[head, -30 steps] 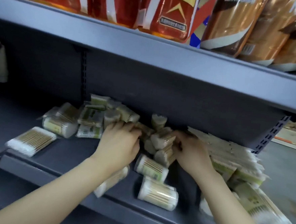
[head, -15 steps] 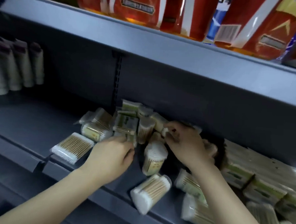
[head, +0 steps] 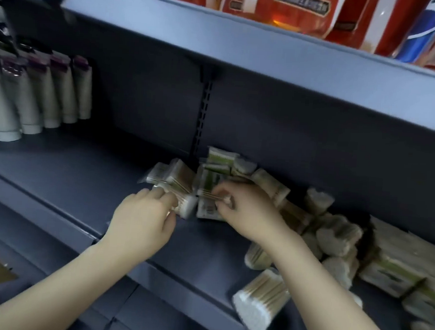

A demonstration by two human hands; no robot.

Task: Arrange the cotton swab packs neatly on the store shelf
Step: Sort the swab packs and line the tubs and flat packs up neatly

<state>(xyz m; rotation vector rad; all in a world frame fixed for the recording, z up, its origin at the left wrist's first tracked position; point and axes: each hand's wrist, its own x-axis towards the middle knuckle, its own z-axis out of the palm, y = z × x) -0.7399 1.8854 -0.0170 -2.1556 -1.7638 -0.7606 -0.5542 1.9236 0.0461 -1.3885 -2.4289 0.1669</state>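
On the grey shelf (head: 81, 181), two hands work a jumbled heap of cotton swab packs (head: 236, 171), too many to count: the left hand (head: 140, 221) grips one pack (head: 185, 206), the right hand (head: 249, 211) pinches another (head: 209, 197), beside five tubes (head: 43, 96).

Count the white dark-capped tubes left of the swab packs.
5 white tubes show plainly, side by side in a row running to the picture's left edge; more may be cut off or overlapped there.
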